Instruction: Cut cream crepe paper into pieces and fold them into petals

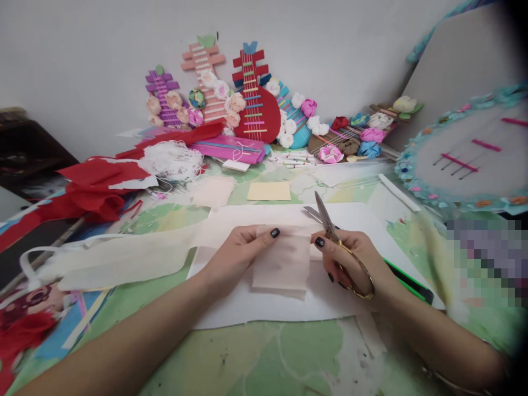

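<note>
My left hand (247, 245) pinches the left edge of a folded piece of pale, thin crepe-like paper (282, 269), its thumb on top. In my right hand (350, 256) is a pair of scissors (328, 220) with gold handles, blades parted a little and pointing up and away. The right thumb and fingertips are also at the pale paper's upper right corner; whether they grip it I cannot tell. Beneath both hands lies a large white sheet (231, 313). Under my right wrist, partly hidden, is a green and black cutter-like tool (408, 280).
A small yellow paper (269, 191) lies beyond the white sheet. Paper instruments with flowers, one a red guitar shape (258, 115), lean along the wall. Tangled white string (173, 159), red crepe paper (94, 187) and a pale crepe strip (127, 258) lie left. A blue-trimmed board (462, 154) stands right.
</note>
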Demonstrator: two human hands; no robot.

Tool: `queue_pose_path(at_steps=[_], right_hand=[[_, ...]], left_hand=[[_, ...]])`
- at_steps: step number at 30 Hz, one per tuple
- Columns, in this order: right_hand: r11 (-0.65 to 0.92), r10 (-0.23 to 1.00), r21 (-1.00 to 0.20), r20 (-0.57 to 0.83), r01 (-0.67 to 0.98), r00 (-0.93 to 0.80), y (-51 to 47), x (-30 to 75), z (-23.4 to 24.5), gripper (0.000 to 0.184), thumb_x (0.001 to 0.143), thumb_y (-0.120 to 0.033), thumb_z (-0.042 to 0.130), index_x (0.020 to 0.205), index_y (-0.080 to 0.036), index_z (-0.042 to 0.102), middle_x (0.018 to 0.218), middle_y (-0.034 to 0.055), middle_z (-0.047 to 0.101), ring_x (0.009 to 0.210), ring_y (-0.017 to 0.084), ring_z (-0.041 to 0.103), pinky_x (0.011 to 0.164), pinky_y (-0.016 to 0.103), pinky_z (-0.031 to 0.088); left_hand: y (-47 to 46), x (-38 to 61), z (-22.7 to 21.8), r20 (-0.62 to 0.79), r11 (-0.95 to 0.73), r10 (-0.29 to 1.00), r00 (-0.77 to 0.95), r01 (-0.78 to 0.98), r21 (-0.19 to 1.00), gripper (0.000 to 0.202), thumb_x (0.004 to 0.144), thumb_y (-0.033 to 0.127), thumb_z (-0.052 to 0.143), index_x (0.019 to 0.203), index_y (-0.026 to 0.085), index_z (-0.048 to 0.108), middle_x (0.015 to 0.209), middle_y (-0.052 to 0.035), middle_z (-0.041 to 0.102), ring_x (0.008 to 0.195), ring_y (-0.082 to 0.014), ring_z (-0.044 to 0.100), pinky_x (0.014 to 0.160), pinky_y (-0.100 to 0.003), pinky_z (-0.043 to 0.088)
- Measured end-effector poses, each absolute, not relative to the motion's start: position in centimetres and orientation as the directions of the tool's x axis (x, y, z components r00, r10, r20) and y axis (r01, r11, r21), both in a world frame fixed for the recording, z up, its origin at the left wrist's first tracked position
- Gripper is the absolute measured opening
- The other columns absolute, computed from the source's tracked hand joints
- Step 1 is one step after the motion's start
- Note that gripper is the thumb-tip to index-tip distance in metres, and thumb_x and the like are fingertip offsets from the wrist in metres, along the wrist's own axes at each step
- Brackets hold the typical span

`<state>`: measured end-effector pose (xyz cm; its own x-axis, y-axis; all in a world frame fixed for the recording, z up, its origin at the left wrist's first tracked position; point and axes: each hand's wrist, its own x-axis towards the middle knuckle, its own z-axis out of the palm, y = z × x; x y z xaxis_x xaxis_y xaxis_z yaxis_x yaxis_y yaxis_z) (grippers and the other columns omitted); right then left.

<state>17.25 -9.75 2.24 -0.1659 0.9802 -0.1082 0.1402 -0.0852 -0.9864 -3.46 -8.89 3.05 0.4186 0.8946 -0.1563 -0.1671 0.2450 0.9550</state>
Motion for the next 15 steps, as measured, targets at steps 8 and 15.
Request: queue_pose_path(at_steps=[8,15], right_hand=[[-0.204,0.94,-0.951,-0.257,0.232,-0.225,-9.9,17.04,2.2,0.026,0.065,-0.035,0.072,0.078,-0.016,0.06,0.034,-0.0065,0.048,0.027,0.004,0.032,0.03,0.016,0.022],[-0.144,0.94,-0.974,-0.19,0.175,-0.283,-9.63,17.55,1.86,0.019,0.074,-0.035,0.065,0.073,-0.017,0.057,0.035,-0.0069,0.047,0.027,0.004,0.032,0.03,0.014,0.024]], left_hand=[[-8.83,-3.38,2.89,-0.111,0.234,0.913,0.392,-0.282,0.93,0.027,0.084,0.037,0.061,0.077,0.013,0.07,0.062,-0.0021,0.062,0.056,-0.0101,0.056,0.056,-0.019,0.044],[-8.54,-3.42,2.47,-0.143,0.276,0.924,0.356,-0.358,0.892,0.023,0.083,0.034,0.063,0.089,0.014,0.072,0.07,-0.0047,0.067,0.063,-0.0124,0.062,0.064,-0.023,0.05]])
